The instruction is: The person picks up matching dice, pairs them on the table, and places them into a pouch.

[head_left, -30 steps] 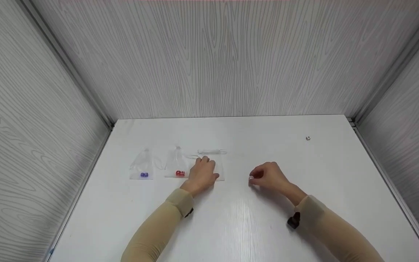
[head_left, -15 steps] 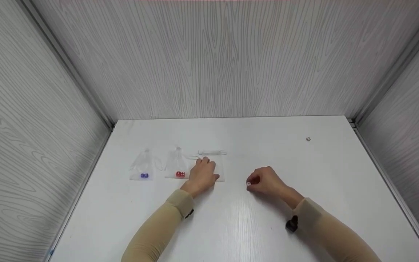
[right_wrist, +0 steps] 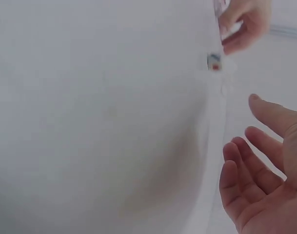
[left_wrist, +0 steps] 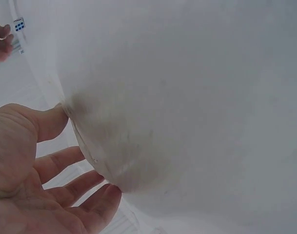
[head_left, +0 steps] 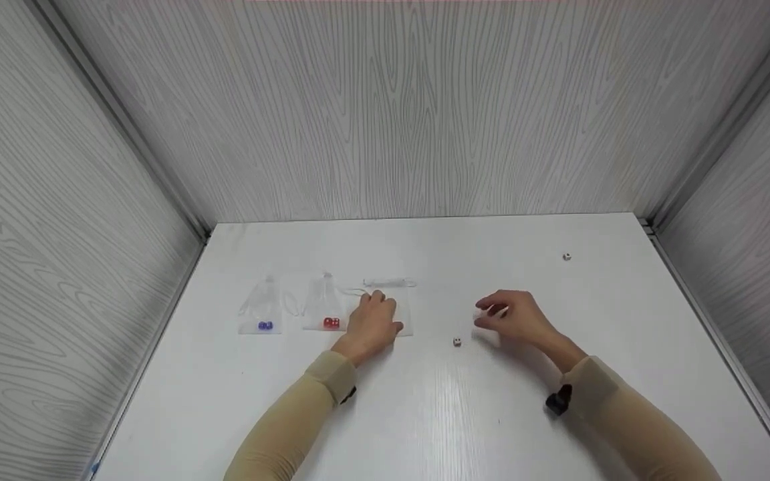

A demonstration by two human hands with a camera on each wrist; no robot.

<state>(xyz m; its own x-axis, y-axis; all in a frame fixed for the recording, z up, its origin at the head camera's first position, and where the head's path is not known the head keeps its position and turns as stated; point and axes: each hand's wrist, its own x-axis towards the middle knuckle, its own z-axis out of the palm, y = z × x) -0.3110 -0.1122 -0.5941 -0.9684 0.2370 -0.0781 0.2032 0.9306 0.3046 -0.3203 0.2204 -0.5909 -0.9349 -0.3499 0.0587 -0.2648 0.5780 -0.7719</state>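
My left hand [head_left: 373,322] rests with spread fingertips on a flat clear drawstring bag [head_left: 406,323], covering much of it. In the left wrist view, the thumb and relaxed fingers of that hand [left_wrist: 65,165] touch down at the white surface. To the right of the bag lies a white die [head_left: 457,342], apart from both hands. My right hand [head_left: 515,317] is just right of and beyond this die, thumb and fingers parted with nothing between them. The right wrist view shows the same hand [right_wrist: 265,170] empty, with the die [right_wrist: 214,62] beyond its fingertips.
Left of my left hand lie a clear bag [head_left: 323,298] with red dice [head_left: 331,323] and another bag [head_left: 263,300] with blue dice [head_left: 265,325]. A second white die [head_left: 567,256] sits at the back right of the white table [head_left: 385,427]. Grey wood-grain panels [head_left: 385,113] enclose it.
My right hand has set the white die down nearer the table's front, let go of it and drawn back to the right. My left hand has stayed on the bag.
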